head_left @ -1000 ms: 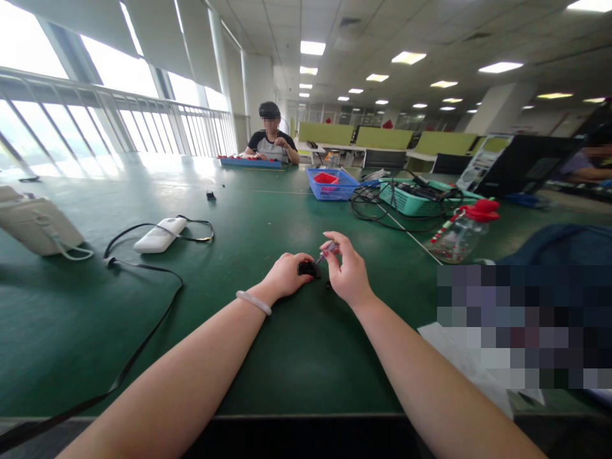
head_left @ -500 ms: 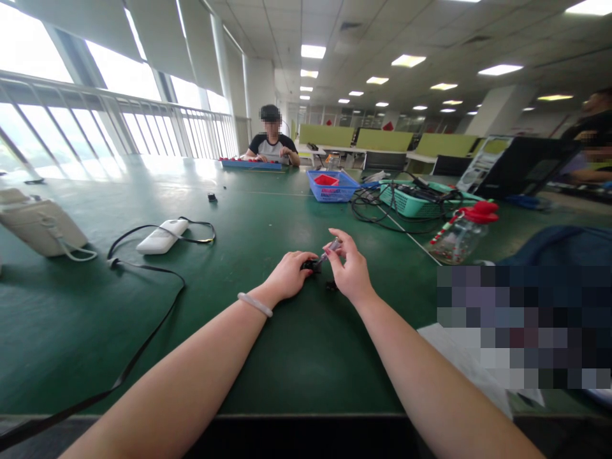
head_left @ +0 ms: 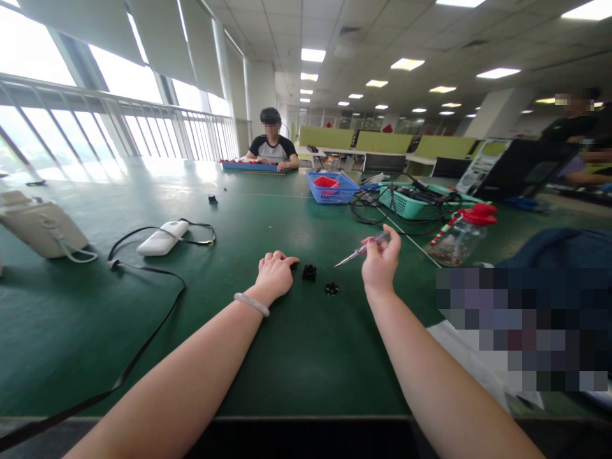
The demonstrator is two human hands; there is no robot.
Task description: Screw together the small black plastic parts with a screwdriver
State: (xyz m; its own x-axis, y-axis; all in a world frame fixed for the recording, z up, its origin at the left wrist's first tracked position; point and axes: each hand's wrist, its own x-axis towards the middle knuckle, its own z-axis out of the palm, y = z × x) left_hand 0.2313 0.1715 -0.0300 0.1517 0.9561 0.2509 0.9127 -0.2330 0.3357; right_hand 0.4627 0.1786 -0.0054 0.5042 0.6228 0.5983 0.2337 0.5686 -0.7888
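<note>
My right hand (head_left: 381, 261) is closed around the clear handle of a screwdriver (head_left: 354, 255), its thin metal shaft pointing left and down over the table. The tip is clear of the black parts. My left hand (head_left: 276, 275) rests on the table with its fingers curled. A small black piece (head_left: 295, 263) shows at its thumb, mostly hidden. Just right of that hand sits a square black plastic part (head_left: 309, 273). Another small black part (head_left: 332, 289), with light metallic spots, lies closer to me.
A white device (head_left: 163, 238) with a black strap lies left. Farther off are a blue basket (head_left: 333, 194), a green basket (head_left: 406, 209) with cables, and a red-lidded bottle (head_left: 461, 239). A dark bag (head_left: 564, 248) sits right. A person (head_left: 272, 150) sits across the table.
My right hand has moved right with the screwdriver, away from the black part. My left hand has shifted slightly left, and the square black part now stands free on the table.
</note>
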